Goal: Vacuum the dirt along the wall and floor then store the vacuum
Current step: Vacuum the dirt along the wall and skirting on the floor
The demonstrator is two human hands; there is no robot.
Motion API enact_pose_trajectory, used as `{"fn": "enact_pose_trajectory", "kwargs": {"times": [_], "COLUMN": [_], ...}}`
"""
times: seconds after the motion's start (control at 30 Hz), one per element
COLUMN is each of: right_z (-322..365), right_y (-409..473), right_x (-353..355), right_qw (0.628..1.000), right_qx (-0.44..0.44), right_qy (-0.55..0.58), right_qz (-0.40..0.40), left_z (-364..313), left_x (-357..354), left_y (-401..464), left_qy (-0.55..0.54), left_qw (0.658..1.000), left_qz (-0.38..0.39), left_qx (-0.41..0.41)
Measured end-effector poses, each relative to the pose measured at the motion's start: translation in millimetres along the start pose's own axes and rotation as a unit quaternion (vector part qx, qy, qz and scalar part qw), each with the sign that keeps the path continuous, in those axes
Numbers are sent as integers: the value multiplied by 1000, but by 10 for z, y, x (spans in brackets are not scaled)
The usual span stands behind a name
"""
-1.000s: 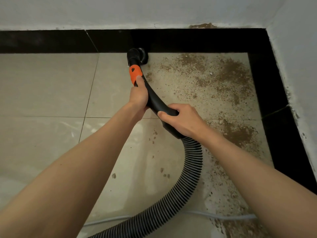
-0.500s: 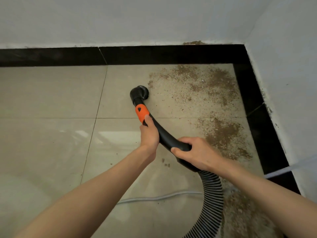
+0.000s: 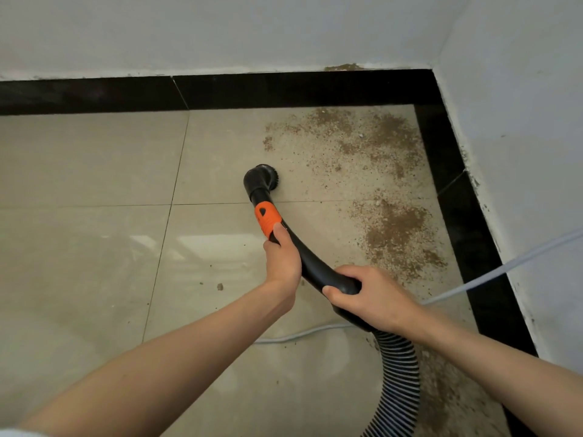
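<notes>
Black plastic forms the curved vacuum handle (image 3: pixel 315 263), and both hands are clenched around it. The left hand (image 3: pixel 282 263) grips just behind the orange collar (image 3: pixel 268 219), thumb tip resting on the collar's rear edge. The right hand (image 3: pixel 373 298) wraps the lower bend where the ribbed hose (image 3: pixel 399 376) joins; its palm side is hidden, and the hand covers the joint itself. The hose runs out of view at the bottom edge, so the vacuum body cannot be seen. The round brush nozzle (image 3: pixel 260 181) sits on the beige floor tile (image 3: pixel 94 247), at the left margin of the dirt (image 3: pixel 362 143); its bristles show only along the right rim. A dark teardrop mark on the collar is visible, but no writing or brand can be read anywhere.

Brown dirt spreads across the corner tile and in a second patch (image 3: pixel 400 234) nearer the right wall, with more beside the hose, partly blocked by the right forearm. A small smear (image 3: pixel 342 67) lies atop the black skirting (image 3: pixel 284 89). A pale cord (image 3: pixel 492 272) crosses from the right wall, passes behind the right arm and reappears on the floor. Scattered specks (image 3: pixel 220 287) lie left of the left wrist.
</notes>
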State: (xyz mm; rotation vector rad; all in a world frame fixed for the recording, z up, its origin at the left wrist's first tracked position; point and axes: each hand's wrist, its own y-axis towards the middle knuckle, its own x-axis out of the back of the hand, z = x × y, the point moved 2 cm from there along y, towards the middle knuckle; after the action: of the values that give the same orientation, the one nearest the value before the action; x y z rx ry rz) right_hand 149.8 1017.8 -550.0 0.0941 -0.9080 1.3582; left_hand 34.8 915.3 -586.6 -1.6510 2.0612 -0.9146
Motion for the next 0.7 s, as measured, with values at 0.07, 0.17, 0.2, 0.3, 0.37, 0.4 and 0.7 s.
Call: {"fn": "enact_pose_trajectory", "kwargs": {"times": [0.07, 0.17, 0.2, 0.3, 0.37, 0.4, 0.7], "right_z": [9, 34, 52, 103, 120, 127, 165], "right_y": [-48, -87, -92, -99, -86, -69, 276], "right_x": [-36, -73, -85, -117, -124, -118, -86], "right_qw": [1000, 999, 999, 999, 999, 1000, 1000], "right_qx": [-8, -21, -22, -22, -19, -18, 6], "right_qy": [-10, -21, -24, -36, -28, -20, 26], "right_qz": [-7, -24, -28, -21, -17, -16, -4], "left_z": [15, 11, 6, 16, 22, 16, -127], "left_x": [-13, -13, -7, 17, 37, 45, 123], "left_y": [12, 41, 53, 92, 105, 111, 351], "left_qy": [2, 7, 7, 0, -10, -19, -47], "left_qw": [1000, 1000, 999, 999, 999, 999, 998], "left_qz": [14, 30, 34, 42, 42, 41, 31], "left_qx": [1, -5, -11, -23, -25, -26, -37]}}
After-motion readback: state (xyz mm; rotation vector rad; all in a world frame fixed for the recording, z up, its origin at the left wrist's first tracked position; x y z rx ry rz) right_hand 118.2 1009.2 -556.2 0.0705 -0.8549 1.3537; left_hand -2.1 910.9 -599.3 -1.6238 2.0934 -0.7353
